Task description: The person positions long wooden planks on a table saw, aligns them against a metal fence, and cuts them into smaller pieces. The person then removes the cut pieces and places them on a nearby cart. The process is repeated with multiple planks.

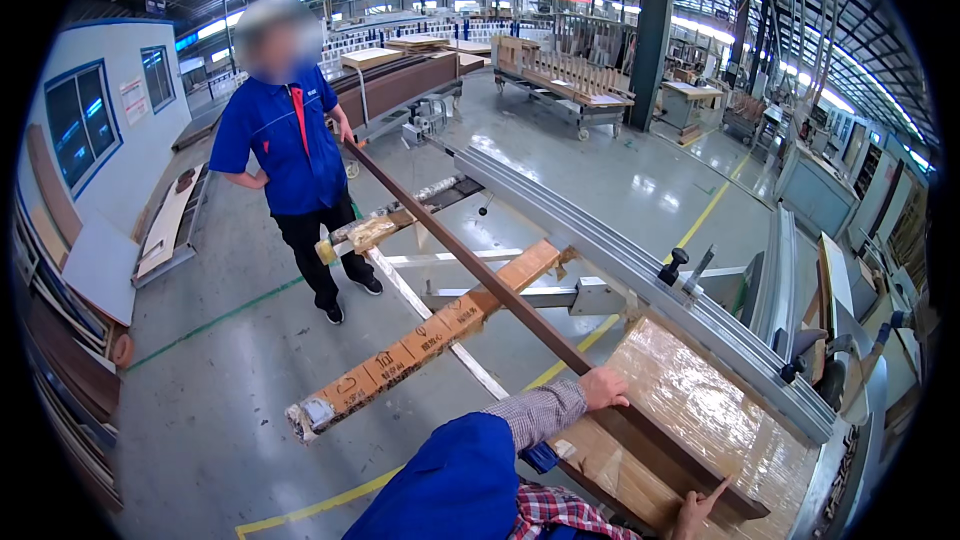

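A long, narrow dark brown board (455,240) slants from the far left down to the near right, over the supports of a workbench. My left hand (605,388) is closed over its near part, beside a padded surface wrapped in clear film (690,380). At the near end of the board, my right hand (698,512) has its index finger stretched out against the board; its other fingers are partly hidden. The board's far end is in the hand of a co-worker (290,140) in a blue shirt, who stands with the other hand on the hip.
Under the board lies a support arm wrapped in brown cardboard (430,340). A silver rail (610,250) with black knobs runs along the right. Loaded carts (570,85) and a dark green pillar (652,35) stand farther back. Panels (75,380) lean at the left.
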{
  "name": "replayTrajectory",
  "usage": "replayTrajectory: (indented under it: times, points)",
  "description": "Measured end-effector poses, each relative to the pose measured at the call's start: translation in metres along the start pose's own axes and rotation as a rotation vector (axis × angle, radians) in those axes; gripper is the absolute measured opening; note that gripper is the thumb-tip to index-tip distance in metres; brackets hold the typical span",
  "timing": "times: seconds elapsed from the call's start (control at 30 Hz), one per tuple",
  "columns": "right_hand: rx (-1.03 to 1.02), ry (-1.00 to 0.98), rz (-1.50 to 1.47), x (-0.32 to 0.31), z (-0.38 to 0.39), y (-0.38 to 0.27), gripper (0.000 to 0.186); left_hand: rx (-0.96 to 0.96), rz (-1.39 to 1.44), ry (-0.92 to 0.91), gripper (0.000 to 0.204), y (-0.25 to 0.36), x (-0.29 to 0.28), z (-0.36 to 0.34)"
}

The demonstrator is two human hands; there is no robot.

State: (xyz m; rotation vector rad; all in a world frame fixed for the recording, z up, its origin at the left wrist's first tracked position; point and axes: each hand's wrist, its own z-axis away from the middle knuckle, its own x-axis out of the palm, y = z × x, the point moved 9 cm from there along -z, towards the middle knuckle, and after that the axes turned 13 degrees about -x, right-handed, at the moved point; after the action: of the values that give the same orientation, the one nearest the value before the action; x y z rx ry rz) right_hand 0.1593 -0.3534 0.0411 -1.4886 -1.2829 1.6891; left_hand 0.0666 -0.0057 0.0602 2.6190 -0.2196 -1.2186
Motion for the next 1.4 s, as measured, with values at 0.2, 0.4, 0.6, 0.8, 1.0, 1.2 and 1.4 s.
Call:
replayTrajectory:
  times: [0.2, 0.4, 0.6, 0.8, 1.0, 1.2, 1.4]
  points:
    - [0.007, 0.009, 0.005, 0.005, 0.002, 0.006, 0.089, 0.028, -0.004, 0.024, 0.035, 0.000, -0.007, 0.003]
    - [-0.173, 0.086, 0.020, -0.002, -0.009, 0.003, 0.082, -0.021, -0.041, -0.025, 0.035, 0.001, 0.003, -0.001]
    - [-0.235, 0.147, -0.052, -0.005, -0.050, 0.038, 0.089, -0.146, -0.225, -0.214, 0.058, 0.000, 0.025, -0.004]
    - [-0.181, 0.123, -0.053, -0.003, -0.078, 0.043, 0.087, -0.238, -0.223, -0.092, 0.072, -0.005, 0.037, 0.011]
    - [-0.198, 0.070, 0.321, -0.032, -0.082, 0.094, 0.085, -0.268, -0.247, -0.242, 0.066, 0.025, 0.054, 0.005]
    - [-0.065, -0.062, 0.335, 0.013, -0.084, 0.020, 0.084, -0.347, -0.149, -0.092, 0.059, -0.019, 0.037, 0.001]
    - [0.065, 0.022, 0.109, 0.007, -0.062, 0.051, 0.088, -0.303, -0.164, -0.322, 0.053, -0.008, 0.042, 0.017]
